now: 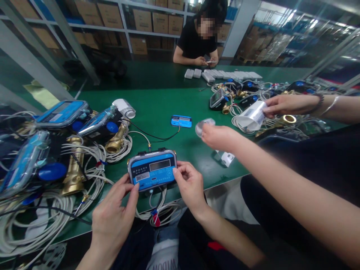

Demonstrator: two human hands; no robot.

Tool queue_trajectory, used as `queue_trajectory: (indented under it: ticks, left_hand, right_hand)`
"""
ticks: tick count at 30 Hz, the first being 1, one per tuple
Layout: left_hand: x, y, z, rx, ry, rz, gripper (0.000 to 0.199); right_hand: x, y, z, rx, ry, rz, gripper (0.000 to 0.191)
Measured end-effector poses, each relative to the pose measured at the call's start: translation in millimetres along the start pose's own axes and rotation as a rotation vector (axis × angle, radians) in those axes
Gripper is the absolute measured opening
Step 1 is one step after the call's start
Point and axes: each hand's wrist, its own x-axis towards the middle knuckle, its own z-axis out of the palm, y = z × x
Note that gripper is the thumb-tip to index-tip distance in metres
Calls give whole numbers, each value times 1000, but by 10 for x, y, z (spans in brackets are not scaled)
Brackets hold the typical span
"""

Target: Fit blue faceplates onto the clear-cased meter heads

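Observation:
A meter with a blue face, a small grey display and a clear rim is tilted toward me at the table's near edge. My left hand grips its lower left corner, thumb on the front. On the right edge, my right hand pinches the casing between thumb and fingers. Coiled white cables with a red tag hang below the meter. Just beyond it lies a loose blue faceplate with a thin wire attached.
Several meters with brass fittings and coiled cables crowd the left; more stand at the right back. A neighbour's hands reach in from the right, with a label roll and clear film. Another person sits across the green table.

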Motion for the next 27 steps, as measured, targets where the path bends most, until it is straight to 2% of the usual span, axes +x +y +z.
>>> queue_trajectory:
  ticks: [3, 6, 8, 10, 12, 14, 16, 18, 23, 27]
  left_hand:
    - [32, -12, -36, 9, -45, -17, 31]
    - [68, -73, -99, 6, -144, -56, 43]
    - [84, -141, -125, 25, -200, -111, 51]
    - [109, -215, -109, 25, -182, -203, 52]
    - [164, -274, -51, -73, -139, -285, 62]
    - [250, -308, 23, -255, -173, -326, 77]
    - [343, -322, 80, -434, -258, -343, 68]
    - [416, -330, 112, -556, -288, -363, 51]
    - [470, -346, 150, -661, -206, -362, 36]
    - [412, -299, 198, -637, -200, -370, 37]
  right_hand:
    - [11, -1, -6, -13, -17, -4, 21]
    - [22, -1, -19, -27, -30, -3, 21]
    - [27, -3, -30, -48, -31, -6, 22]
    - [32, -8, -45, -71, -44, -19, 22]
    - [41, -16, -67, -99, -74, -38, 21]
    - [55, -28, -95, -136, -113, -55, 20]
    - [69, -39, -123, -164, -135, -73, 21]
    - [82, -37, -146, -161, -144, -90, 21]
    - [126, 60, -162, -122, -158, -77, 29]
    - [121, 209, -128, 14, -122, 52, 41]
